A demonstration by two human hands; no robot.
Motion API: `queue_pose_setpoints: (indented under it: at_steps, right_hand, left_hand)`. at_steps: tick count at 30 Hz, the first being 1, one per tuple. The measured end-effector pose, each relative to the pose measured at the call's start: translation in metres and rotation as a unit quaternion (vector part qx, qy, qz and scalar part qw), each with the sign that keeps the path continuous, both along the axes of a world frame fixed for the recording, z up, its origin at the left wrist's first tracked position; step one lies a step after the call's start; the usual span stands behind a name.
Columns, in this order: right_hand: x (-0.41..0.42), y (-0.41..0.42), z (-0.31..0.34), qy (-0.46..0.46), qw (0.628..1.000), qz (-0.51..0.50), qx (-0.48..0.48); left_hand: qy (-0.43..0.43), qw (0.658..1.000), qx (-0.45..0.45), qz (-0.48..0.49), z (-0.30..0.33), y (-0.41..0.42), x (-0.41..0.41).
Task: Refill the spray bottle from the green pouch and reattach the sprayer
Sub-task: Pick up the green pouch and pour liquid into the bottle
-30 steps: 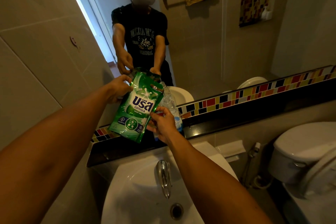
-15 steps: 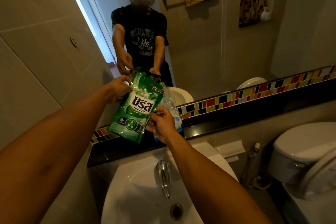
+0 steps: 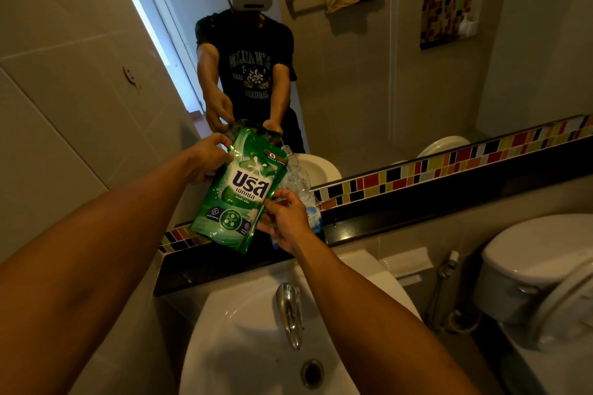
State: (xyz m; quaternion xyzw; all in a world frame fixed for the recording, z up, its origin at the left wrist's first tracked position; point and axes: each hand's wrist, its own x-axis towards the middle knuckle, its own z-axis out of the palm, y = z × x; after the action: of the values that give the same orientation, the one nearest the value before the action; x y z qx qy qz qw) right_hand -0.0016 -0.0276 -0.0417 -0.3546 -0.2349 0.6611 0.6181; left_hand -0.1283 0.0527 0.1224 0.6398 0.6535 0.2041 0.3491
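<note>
While two hands grip, one green pouch tilts

A glossy green pouch printed with dark blue lettering on a white splash is seen above a white basin; a black ledge is backed by red, yellow, orange and black mosaic tiles.

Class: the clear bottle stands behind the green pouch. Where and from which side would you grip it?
Probably around the bottle body's lower half, from the right. It stands upright on the ledge, and the pouch covers its left side.
</note>
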Motion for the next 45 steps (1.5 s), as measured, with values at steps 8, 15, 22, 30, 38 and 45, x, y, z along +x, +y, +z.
queue_pose_setpoints:
  at_steps: [8, 15, 22, 30, 38, 45]
  right_hand:
    - [0.0007, 0.0004, 0.0, 0.003, 1.0, 0.0, 0.004]
    - [0.0012, -0.001, 0.0009, 0.001, 1.0, -0.003, 0.005]
    - [0.0005, -0.0005, 0.0008, -0.001, 1.0, -0.003, -0.001]
    - [0.0016, -0.0006, -0.0002, 0.0, 1.0, 0.0, 0.005]
    - [0.0014, -0.0011, 0.0012, 0.002, 1.0, -0.002, 0.0]
    - [0.0024, -0.0016, 0.0013, 0.001, 1.0, -0.005, -0.004]
  left_hand:
    - [-0.007, 1.0, -0.004, 0.003, 0.0003, 0.0001, 0.0002]
    - [-0.009, 1.0, -0.006, 0.0, 0.0009, -0.0008, 0.0011]
    - [-0.009, 1.0, -0.004, 0.005, 0.0003, -0.0006, 0.0007]
    - [-0.007, 1.0, -0.009, -0.001, 0.0002, 0.0005, 0.0004]
    - [-0.008, 1.0, -0.009, -0.001, 0.0002, 0.0022, 0.0014]
    - [-0.005, 1.0, -0.01, -0.004, -0.0009, 0.0037, 0.0017]
